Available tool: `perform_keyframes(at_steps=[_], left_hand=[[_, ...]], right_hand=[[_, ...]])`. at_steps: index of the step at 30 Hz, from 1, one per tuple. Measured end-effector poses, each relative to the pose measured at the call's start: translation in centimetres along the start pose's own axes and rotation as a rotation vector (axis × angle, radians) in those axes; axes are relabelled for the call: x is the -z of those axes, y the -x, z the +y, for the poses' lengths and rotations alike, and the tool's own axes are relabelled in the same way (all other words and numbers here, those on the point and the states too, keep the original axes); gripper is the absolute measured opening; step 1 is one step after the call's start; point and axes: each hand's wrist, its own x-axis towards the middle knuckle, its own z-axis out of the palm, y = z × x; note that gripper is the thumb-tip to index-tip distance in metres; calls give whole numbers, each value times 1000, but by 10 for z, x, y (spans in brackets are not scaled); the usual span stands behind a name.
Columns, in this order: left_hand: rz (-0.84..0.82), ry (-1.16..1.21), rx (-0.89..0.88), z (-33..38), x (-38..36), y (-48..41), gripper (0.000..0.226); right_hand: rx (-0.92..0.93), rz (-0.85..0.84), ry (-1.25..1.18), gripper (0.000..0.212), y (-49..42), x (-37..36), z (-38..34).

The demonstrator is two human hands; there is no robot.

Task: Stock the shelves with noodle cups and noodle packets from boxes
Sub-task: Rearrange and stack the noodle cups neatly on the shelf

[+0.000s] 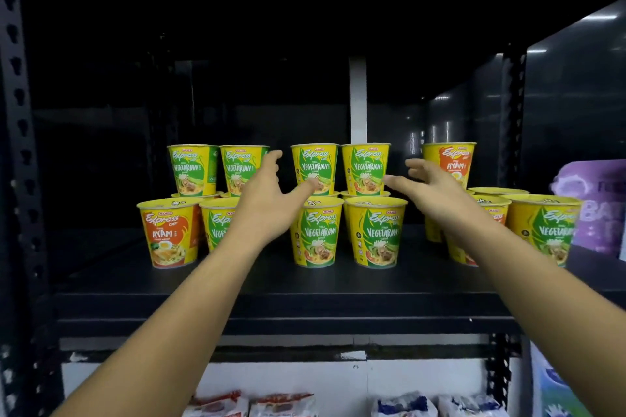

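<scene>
Several yellow noodle cups stand in two tiers on the black shelf (271, 284). Green Vegetarian cups fill the middle, such as a top cup (315, 167) and a bottom cup (376, 234). An orange Ayam cup (169, 234) stands at bottom left and another Ayam cup (452, 162) at top right. My left hand (271, 196) reaches in with fingers spread, its thumb in front of the top middle Vegetarian cup and its fingers by the top cup to the left (240, 169). My right hand (430, 186) is spread too, between the top Vegetarian cup (366, 167) and the Ayam cup. Neither hand holds anything.
Black perforated uprights (20, 145) frame the shelf on the left, and another upright (511, 112) stands on the right. A purple package (596, 210) sits at the far right. On the lower shelf lie red noodle packets (250, 404) and blue noodle packets (437, 406).
</scene>
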Motion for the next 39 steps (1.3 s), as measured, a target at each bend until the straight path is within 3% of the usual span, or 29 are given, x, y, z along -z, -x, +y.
perform_keyframes(at_steps=[3,6,11,18,22,27,35,39], left_hand=[[-92,-40,121,13,1,-33,90],[-179,-85,271,18,-6,-56,85],[-286,-151,360,14,-24,-78,50],[-336,-64,419,7,-34,-92,30],[-364,-66,431,3,-34,-95,30],[-381,-62,448,0,-37,-98,47],[-367,-64,431,4,-35,-92,48],[-256,-143,306,10,-25,-73,68]], right_hand=[[-138,-128,138,86,-28,-3,-18],[-240,-197,181,68,-52,-11,-18],[-331,-347,271,122,-101,-20,6],[-346,-422,253,69,-109,-29,7],[-317,-431,247,61,-112,-30,8],[-302,-409,244,54,-111,-31,9],[-279,-372,180,43,-102,-28,9],[-285,-287,35,71,-84,-21,17]])
